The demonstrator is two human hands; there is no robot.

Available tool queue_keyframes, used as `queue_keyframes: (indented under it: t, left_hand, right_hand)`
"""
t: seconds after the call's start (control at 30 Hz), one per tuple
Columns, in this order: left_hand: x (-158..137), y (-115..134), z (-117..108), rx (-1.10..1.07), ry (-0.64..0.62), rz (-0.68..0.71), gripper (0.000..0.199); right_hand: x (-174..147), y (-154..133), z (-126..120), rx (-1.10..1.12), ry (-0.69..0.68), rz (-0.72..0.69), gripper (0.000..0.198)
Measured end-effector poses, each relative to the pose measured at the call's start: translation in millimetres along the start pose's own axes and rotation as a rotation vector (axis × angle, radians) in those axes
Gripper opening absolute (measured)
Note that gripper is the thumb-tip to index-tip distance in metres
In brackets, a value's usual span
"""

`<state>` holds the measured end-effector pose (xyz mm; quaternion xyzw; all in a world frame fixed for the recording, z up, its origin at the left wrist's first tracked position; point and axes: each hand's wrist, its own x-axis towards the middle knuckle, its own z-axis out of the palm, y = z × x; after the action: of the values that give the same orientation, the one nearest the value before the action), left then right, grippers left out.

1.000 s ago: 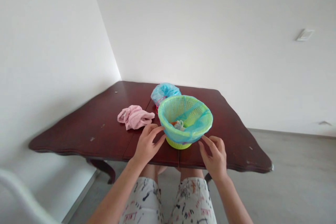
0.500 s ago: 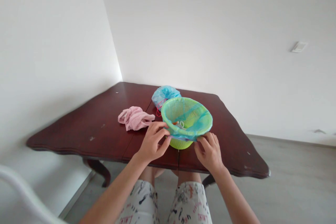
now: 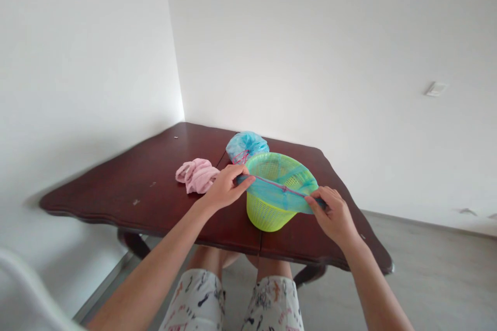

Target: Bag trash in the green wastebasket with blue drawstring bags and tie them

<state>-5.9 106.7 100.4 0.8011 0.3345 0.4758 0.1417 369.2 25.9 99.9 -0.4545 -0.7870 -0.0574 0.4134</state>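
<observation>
A light green mesh basket (image 3: 269,214) stands on the table, lined with a thin blue plastic bag (image 3: 277,194). The bag's near edge, with a pink-purple drawstring along it, is stretched taut across the near side of the basket. My left hand (image 3: 227,185) pinches this edge at the left, between thumb and fingers. At the right, my right hand (image 3: 332,212) grips the same edge. What lies at the bottom of the basket is hidden behind the stretched bag.
The dark red wooden table (image 3: 128,181) has a wavy edge and stands against white walls. A pink cloth (image 3: 197,175) lies crumpled left of the basket. Behind the basket rests a bundled blue plastic bag (image 3: 247,146) with pink strings. A white curved chair part (image 3: 27,289) is at lower left.
Both hands have lifted the bag's near edge off the basket rim and drawn it apart sideways. The drawstring now shows, and the basket's inside is more covered.
</observation>
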Motion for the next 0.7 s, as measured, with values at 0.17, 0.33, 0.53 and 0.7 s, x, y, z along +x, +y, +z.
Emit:
queue_keyframes:
  t: [0.17, 0.33, 0.53, 0.7]
  left_hand:
    - [28.4, -32.5, -13.9, -0.070, -0.044, -0.081, 0.050]
    - [89.0, -67.0, -36.5, -0.085, -0.220, -0.092, 0.056]
    - [175.1, -79.1, -46.2, -0.005, -0.176, -0.116, 0.044]
    - [196.2, -37.5, -53.2, -0.002, -0.057, -0.023, 0.038]
  right_hand:
    - [20.7, 46.7, -21.0, 0.129, -0.090, 0.050, 0.027]
    - [66.0, 87.1, -24.6, -0.266, -0.245, 0.354, 0.017]
    - [141.3, 91.8, -28.9, -0.427, -0.238, 0.493, 0.025]
    - [173.3, 73.4, -51.8, -0.380, -0.034, 0.454, 0.037]
